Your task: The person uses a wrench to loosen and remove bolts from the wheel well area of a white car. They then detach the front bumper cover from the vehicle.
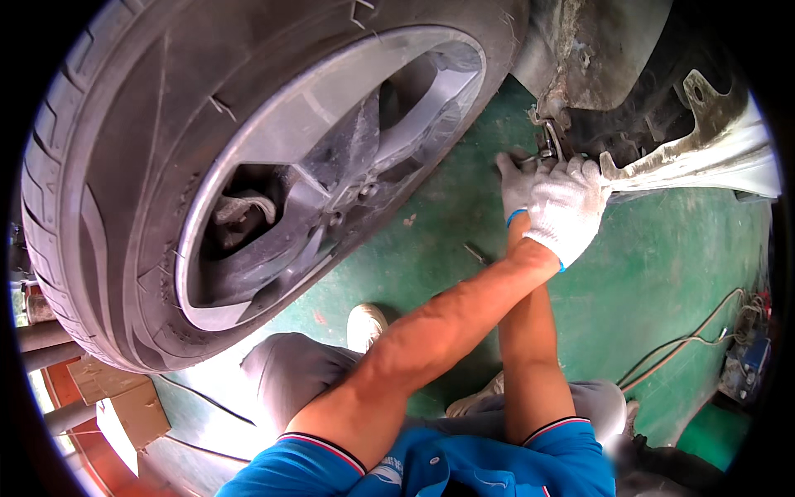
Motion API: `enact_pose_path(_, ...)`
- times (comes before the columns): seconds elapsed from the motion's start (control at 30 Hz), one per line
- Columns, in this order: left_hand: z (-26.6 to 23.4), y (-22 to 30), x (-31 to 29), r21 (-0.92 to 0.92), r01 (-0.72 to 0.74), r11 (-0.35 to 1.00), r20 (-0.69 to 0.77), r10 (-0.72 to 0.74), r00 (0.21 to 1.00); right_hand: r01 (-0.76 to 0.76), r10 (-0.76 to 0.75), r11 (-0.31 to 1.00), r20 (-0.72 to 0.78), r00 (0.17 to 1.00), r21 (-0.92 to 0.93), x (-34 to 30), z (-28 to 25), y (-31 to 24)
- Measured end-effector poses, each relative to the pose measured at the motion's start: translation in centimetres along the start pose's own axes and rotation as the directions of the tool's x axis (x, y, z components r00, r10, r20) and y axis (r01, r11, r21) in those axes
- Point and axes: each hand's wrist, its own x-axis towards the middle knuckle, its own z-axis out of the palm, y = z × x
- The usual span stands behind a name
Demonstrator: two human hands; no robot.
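My forearms cross, the left one over the right. My left hand (pixel 567 203), in a white knit glove, is closed with its fingers wrapped round a slim silver metal hand tool (pixel 556 142); its exact kind is hard to make out. Just left of it and partly behind is my right hand (pixel 514 184), also gloved and with curled fingers close to the same tool; its grip is mostly covered. The tool's upper end meets the dirty lower corner of a grey liner panel (pixel 592 62) under the car body. Beside my left hand runs the white body panel edge (pixel 687 170).
A large car wheel (pixel 331 178) with a grey alloy rim fills the left. A small metal piece (pixel 476 253) lies on the green floor (pixel 431 298). Cables (pixel 683 340) and a blue device (pixel 749 364) are at right, cardboard boxes (pixel 132 418) at lower left.
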Motion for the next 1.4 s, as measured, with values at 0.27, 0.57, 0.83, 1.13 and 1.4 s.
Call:
enact_pose_path(0.27, 1.5, 2.2, 0.8, -0.125, -0.040, 0.991, 0.066, 0.048, 0.997, 0.345, -0.379, 0.859, -0.016, 0.925, -0.379, 4.7, -6.6, 2.8)
enact_pose_path(0.57, 0.8, -0.4, 0.2, -0.047, -0.007, 0.999, 0.062, 0.010, 0.998, -0.228, 0.033, 0.774, 0.322, 0.946, 0.591, -2.0, 1.8, -3.9)
enact_pose_path(0.83, -3.6, 0.7, 0.3, -0.049, 0.055, 0.997, 0.111, -0.050, 0.993, -0.024, -0.507, -0.170, 0.066, 0.859, -0.985, -8.0, 2.2, -11.1)
enact_pose_path(1.13, 1.5, -1.2, -0.1, 0.076, -0.153, 0.985, -0.007, 0.154, 0.988, 0.211, -0.464, 0.472, -0.037, 0.885, -0.856, -7.3, 1.9, -11.0)
enact_pose_path(1.4, 0.2, -0.2, 0.7, 0.004, -0.140, 0.990, -0.011, 0.140, 0.990, -0.009, -0.030, 0.655, 0.038, 0.999, 0.756, -5.0, 1.2, -4.8)
